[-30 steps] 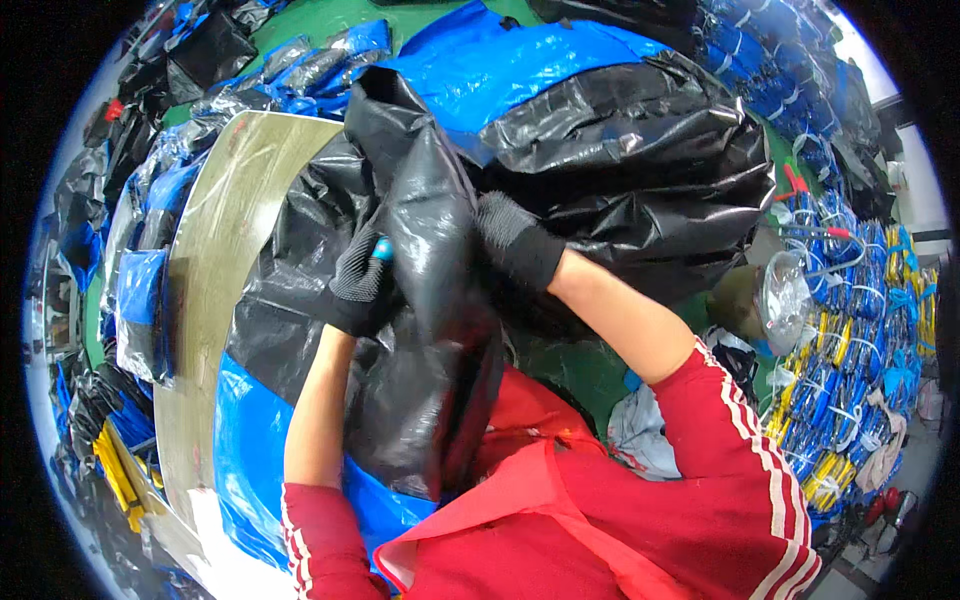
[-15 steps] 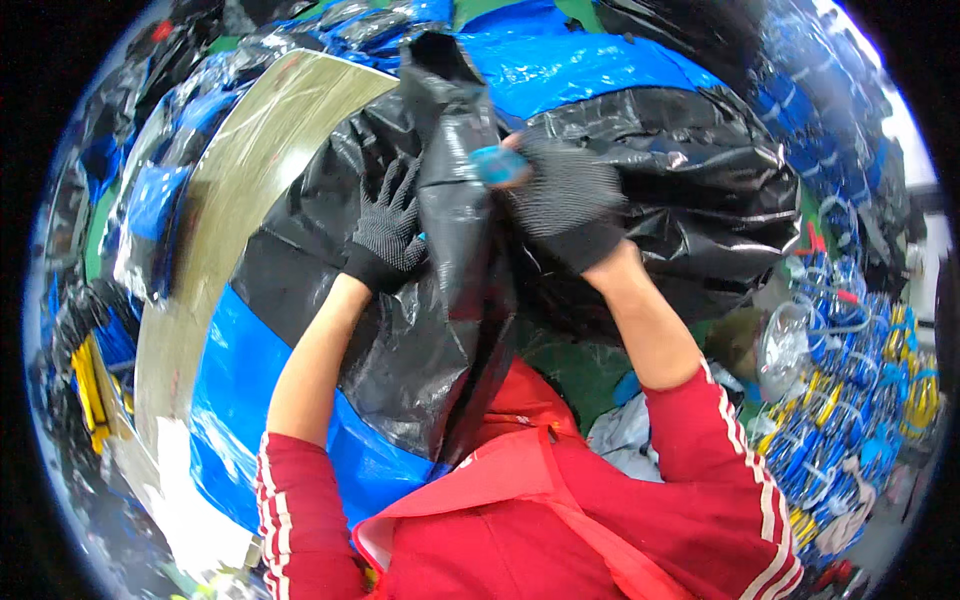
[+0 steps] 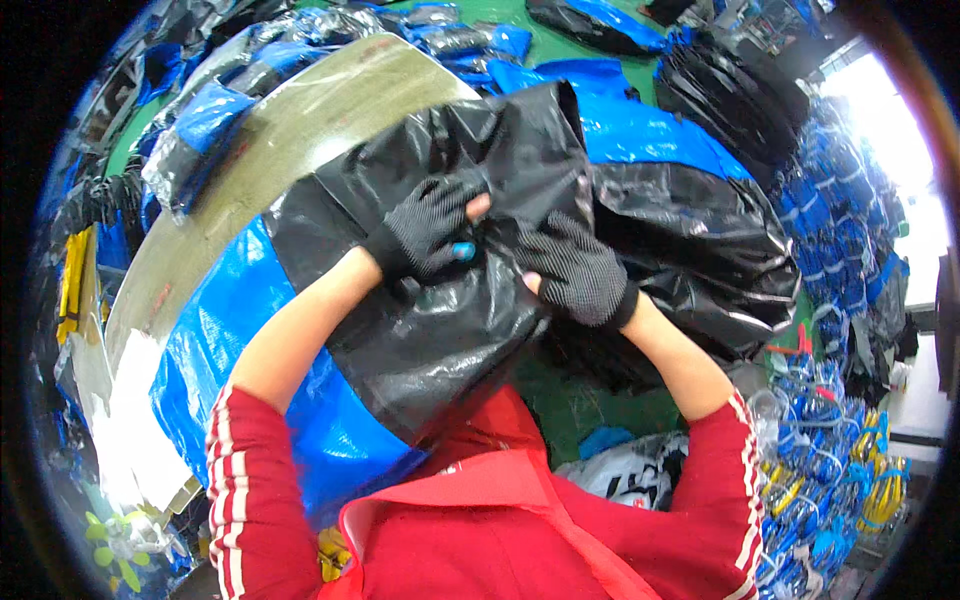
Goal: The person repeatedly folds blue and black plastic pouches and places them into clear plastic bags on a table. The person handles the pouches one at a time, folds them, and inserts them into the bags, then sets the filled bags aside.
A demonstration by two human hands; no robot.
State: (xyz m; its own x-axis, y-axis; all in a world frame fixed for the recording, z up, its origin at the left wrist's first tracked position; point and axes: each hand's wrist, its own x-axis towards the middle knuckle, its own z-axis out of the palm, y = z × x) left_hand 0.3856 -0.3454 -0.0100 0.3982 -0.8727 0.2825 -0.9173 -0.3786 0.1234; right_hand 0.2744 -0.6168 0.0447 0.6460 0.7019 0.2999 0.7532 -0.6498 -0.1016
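A large glossy plastic sheet, black with a blue band, drapes across my front; its black part is creased under both hands, and its blue part spreads toward the lower left. My left hand, in a grey-black knit glove with bare fingertips and blue on the thumb, has its fingers curled into the black plastic. To its right, my right hand wears a matching glove. Its fingers lie stretched over the same black plastic, with the bare thumb tip showing below. Some fingertips are hard to make out among the folds.
A curved pale board extends beneath the sheet at left. More black and blue plastic bulges at right. Wrapped blue-and-black packages line the far left, and strapped blue and yellow bundles pile up at right. Green floor shows between.
The raised black fold between my hands has come down and spread wider. My left hand has moved right and curled its fingers; my right hand has moved lower onto the plastic.
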